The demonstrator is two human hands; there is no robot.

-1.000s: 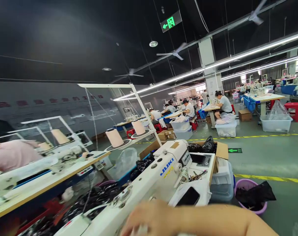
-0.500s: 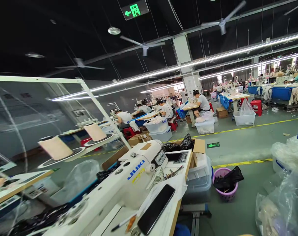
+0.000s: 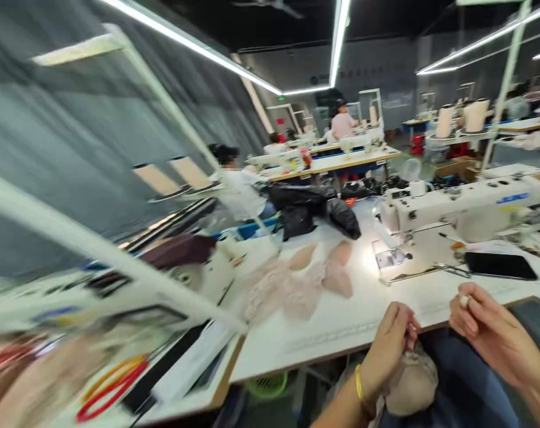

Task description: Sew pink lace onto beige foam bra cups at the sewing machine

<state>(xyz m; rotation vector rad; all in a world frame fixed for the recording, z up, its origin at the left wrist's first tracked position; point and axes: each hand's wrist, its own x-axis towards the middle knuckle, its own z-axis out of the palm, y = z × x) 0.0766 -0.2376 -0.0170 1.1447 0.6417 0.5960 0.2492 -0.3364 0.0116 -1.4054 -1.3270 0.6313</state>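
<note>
Seated at white worktop point(image 3: 270, 353), w/ dark-clad lap just below front edge. Pinching beige fabric pc point(image 3: 411, 383) in L grip point(image 3: 388, 336), yellow bracelet point(image 3: 359, 383) on same wrist; held over lap, just off worktop's near edge. R grip point(image 3: 488, 321) raised nearby, apart from fabric, fingers curled, pale ring-like item point(image 3: 465, 301) at one finger; can't tell if grasping anything.

On worktop, L of white sewing m/c point(image 3: 461, 205): loose pile of pale pink lace & cup pcs point(image 3: 297, 285), blurred. Behind pile: blk plastic bags point(image 3: 297, 220). Brightly lit around needle area, w/ glare on white surface. Toward R: small metal tools point(image 3: 451, 270) near blk phone point(image 3: 499, 266), lying flat, screen dark. Faint printed marks along near edge. Under worktop: green basket point(image 3: 267, 385), partly hidden.

At far L, on adjoining surface: red & orange loops point(image 3: 113, 386), smeared; crossed above by slanting white pole point(image 3: 96, 238).

Round the room: grey wall point(image 3: 65, 131) at L, dark ceiling w/ strip lights point(image 3: 340, 41); thread cones point(image 3: 476, 117) on stand at R, more cones point(image 3: 156, 178) at L. Beyond bags, at L: person in white top point(image 3: 241, 193). Farther back, among machines: person in pink top point(image 3: 344, 125).
</note>
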